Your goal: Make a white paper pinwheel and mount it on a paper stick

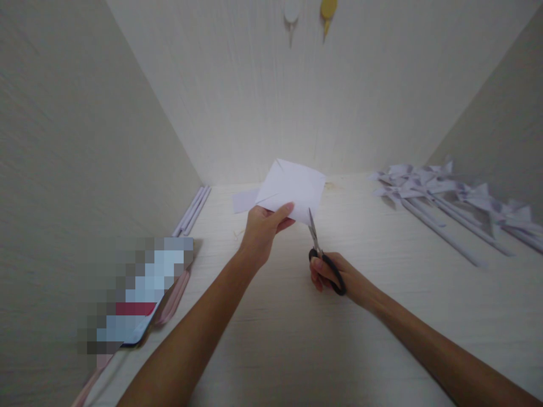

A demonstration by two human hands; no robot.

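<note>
My left hand [265,229] pinches a square sheet of white paper [292,186] by its near edge, thumb on top. Short slits show at some of the sheet's corners. In my right hand [331,274] is a pair of scissors [316,243] with black handles, fingers through the loops. The blades point up at the sheet's near right corner; whether they are cutting into it I cannot tell. Behind the held sheet, another piece of white paper [245,201] lies on the table, partly hidden.
Several paper pinwheels [418,183] with rolled sticks lie at the right. Rolled paper sticks [193,210] rest at the back left. A pixelated device [148,288] leans at the left, near a pink object [175,299]. White and yellow hooks [328,11] hang on the back wall.
</note>
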